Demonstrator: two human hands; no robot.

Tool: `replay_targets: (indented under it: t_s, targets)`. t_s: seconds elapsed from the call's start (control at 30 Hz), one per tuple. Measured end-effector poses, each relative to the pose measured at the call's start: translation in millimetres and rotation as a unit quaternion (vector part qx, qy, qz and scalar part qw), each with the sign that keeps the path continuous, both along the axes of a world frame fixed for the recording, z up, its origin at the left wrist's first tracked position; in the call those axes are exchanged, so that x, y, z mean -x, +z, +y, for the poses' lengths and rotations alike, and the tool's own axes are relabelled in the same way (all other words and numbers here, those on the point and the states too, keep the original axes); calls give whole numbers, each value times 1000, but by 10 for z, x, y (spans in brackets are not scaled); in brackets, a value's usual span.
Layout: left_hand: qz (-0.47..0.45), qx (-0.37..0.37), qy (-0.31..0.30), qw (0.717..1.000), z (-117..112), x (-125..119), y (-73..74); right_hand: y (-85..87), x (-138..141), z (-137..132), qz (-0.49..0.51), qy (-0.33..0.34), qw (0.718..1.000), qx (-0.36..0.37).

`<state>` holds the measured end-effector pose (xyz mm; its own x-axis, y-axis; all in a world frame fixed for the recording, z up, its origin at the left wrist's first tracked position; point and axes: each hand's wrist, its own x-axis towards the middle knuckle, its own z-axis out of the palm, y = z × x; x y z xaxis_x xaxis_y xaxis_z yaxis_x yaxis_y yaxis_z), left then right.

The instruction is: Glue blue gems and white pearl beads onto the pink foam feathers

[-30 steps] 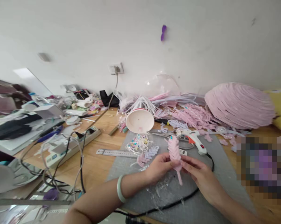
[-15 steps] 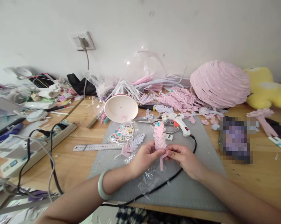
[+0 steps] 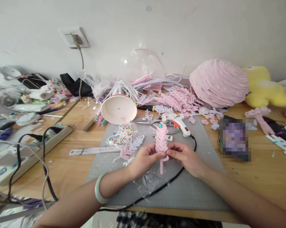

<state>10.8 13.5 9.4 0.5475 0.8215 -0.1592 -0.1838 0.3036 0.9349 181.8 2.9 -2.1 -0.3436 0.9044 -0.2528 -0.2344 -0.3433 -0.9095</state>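
Between my hands, above the grey cutting mat (image 3: 192,190), is a pink pipe-cleaner feather (image 3: 161,139) with a blue gem near its tip. My left hand (image 3: 146,158) is closed on its left side, thumb across the lower part. My right hand (image 3: 182,156) pinches the right lower edge, near a short pink strand that sticks out above the stem. Just beyond the feather lies a white glue gun (image 3: 179,123) with an orange trigger. Left of it, a lilac and pink leaf piece (image 3: 132,147) rests beside a bundle of beaded strings (image 3: 121,135). Scissors (image 3: 147,121) lie behind.
A metal ruler (image 3: 93,150) and a power strip (image 3: 31,155) lie to the left. A white bowl-like container (image 3: 119,110) stands tipped behind the mat. A large pink ball (image 3: 219,84) and a yellow plush toy (image 3: 264,87) sit back right; a blurred phone (image 3: 234,139) lies nearer. The glue gun's black cord (image 3: 176,180) crosses the mat.
The view has shifted slightly, so the scene sits a little further left. The short strand at the feather's base now bends out more visibly toward my right hand. Both hands keep their hold.
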Motion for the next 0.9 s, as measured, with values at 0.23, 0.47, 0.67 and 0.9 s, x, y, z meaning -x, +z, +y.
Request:
replay_targets:
  t_s: [0.23,0.47,0.67,0.9]
  targets:
    - [3,-1,-6,1000,6,6,-19,-4,-28,8,-7,63,998,-3]
    - [-5,-12,38,999,15,-5,-34,84,-5,5,-46,17,999,20]
    - [-5,-11,33,999,-2,-5,-12,75,23,-36,-83,15,996,-15]
    - [-4,3,8,1000,-20,-17,8,22,58,-63,-63,-21,997,-29]
